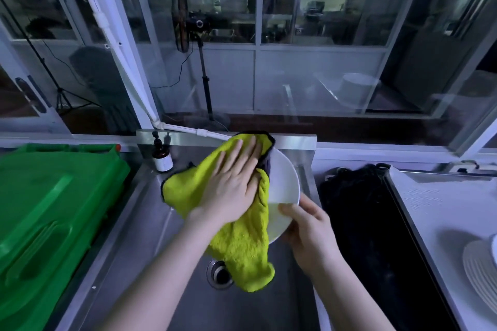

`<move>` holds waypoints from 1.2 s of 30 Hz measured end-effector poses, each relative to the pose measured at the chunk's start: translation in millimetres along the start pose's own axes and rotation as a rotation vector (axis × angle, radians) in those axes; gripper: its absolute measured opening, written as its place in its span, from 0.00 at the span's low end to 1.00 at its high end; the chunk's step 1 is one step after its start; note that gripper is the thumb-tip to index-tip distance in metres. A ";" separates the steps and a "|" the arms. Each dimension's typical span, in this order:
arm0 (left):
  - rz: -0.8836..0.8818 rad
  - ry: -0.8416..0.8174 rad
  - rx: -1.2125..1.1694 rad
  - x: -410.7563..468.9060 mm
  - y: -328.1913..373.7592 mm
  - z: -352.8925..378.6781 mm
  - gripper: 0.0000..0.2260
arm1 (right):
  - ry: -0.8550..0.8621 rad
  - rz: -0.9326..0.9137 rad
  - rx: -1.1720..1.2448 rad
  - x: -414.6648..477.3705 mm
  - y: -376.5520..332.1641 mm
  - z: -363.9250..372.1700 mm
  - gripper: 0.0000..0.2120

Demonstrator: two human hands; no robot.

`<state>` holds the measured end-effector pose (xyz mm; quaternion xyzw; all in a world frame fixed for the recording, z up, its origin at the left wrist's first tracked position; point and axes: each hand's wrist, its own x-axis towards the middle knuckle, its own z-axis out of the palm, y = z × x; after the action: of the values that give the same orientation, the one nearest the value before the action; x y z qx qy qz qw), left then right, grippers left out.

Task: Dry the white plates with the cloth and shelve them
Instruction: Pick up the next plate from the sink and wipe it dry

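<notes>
Yellow-green fluffy cloth lies under my left hand, whose fingers are straight and spread flat, pressing the fabric against the face of a round white ceramic plate. My right hand grips that plate by the rim nearest me, thumb curled over the front edge. The plate stands tilted on edge between my hands, its bare part showing to the right of the cloth, and a long tail of cloth hangs below both hands. Directly beneath them is the stainless steel sink with its round drain.

I judge the wiping is under way. As the right hand alone carries the plate, that hand would move it off. A stack of ribbed white plates sits on the white counter well to the right of my right hand, beyond a black tray; no shelf shows. Left of my left hand lies a green plastic lid, and beyond its fingertips stands a brown bottle with a white label.
</notes>
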<state>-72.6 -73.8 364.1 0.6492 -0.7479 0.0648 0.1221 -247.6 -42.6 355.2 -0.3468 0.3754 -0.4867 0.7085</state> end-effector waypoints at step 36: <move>-0.062 0.235 -0.056 6.6 -26.1 -19.6 0.29 | -0.122 -0.041 -0.103 -2.5 -17.1 4.0 0.16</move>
<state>-45.7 -78.9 383.1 0.6563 -0.7095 0.1158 0.2290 -252.1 -44.7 372.3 -0.4195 0.3489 -0.4592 0.7010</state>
